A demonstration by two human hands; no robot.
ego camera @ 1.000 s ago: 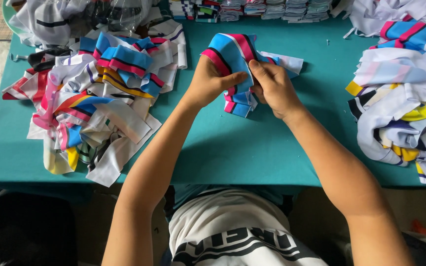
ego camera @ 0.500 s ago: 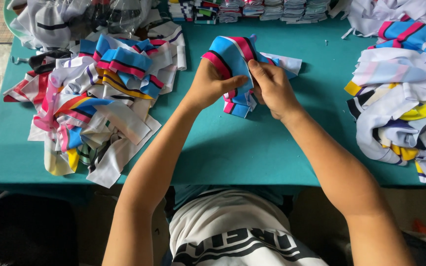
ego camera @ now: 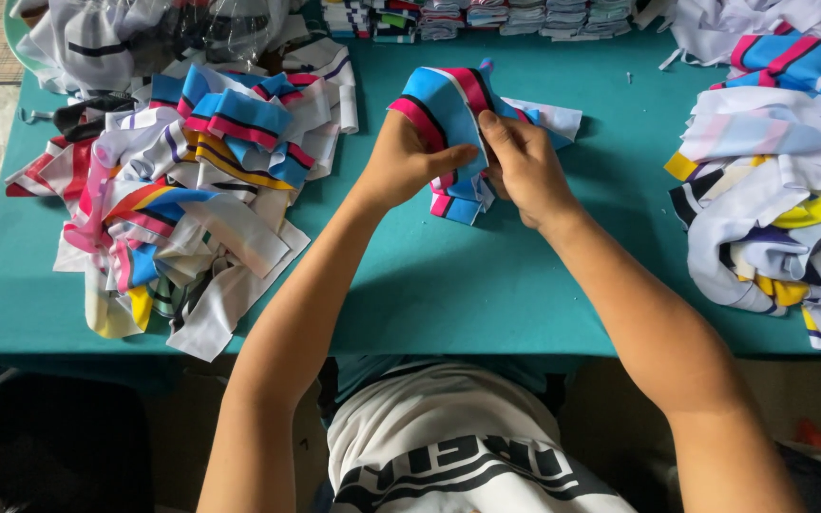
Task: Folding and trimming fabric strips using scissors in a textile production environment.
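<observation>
Teal table, fabric scraps heaped left and right, folded stacks along the far edge.
Both hands pinch a blue-and-pink striped piece mid-table: left hand grips its left side, right hand its right.

A teal table carries two heaps of striped fabric pieces.

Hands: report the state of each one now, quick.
Left hand: closed, gripping the blue and pink striped fabric piece.
Right hand: closed, pinching the same fabric piece.
</observation>
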